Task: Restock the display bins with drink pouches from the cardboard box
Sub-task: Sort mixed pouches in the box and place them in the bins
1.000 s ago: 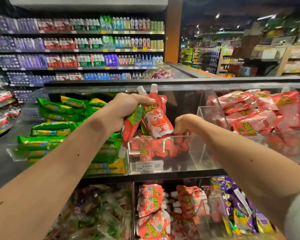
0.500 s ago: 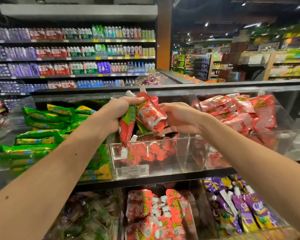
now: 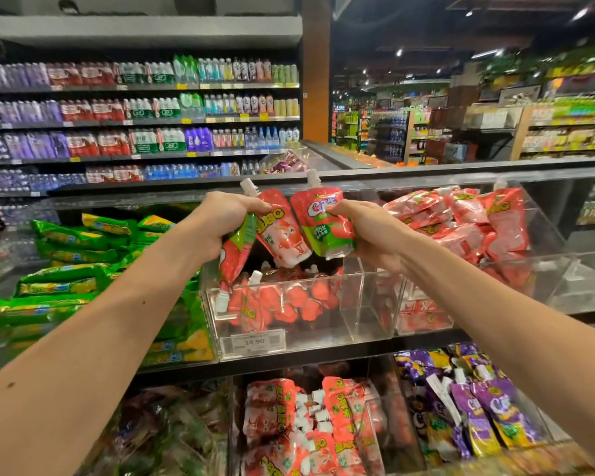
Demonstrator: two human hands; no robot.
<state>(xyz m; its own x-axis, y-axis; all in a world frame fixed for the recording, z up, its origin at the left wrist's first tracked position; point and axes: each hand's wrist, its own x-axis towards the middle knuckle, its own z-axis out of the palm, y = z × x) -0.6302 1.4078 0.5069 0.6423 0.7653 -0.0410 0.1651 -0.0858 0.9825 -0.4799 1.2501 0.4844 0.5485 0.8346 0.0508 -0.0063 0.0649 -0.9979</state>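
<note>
My left hand grips a bunch of red drink pouches, one upright with its white spout up and one hanging spout down. My right hand holds a single red and green pouch upright, just right of the bunch. Both hands hover above the clear middle bin, which holds several red pouches low inside. The cardboard box is out of view.
Green packs fill the bin on the left. Red pouches pile in the right bin. Lower bins hold red pouches and purple pouches. A price tag sits on the middle bin's front. Bottle shelves stand behind.
My right hand rose from the bin's rim, took one pouch from the bunch in my left hand and pulled it to the right. The view tilted up slightly.
</note>
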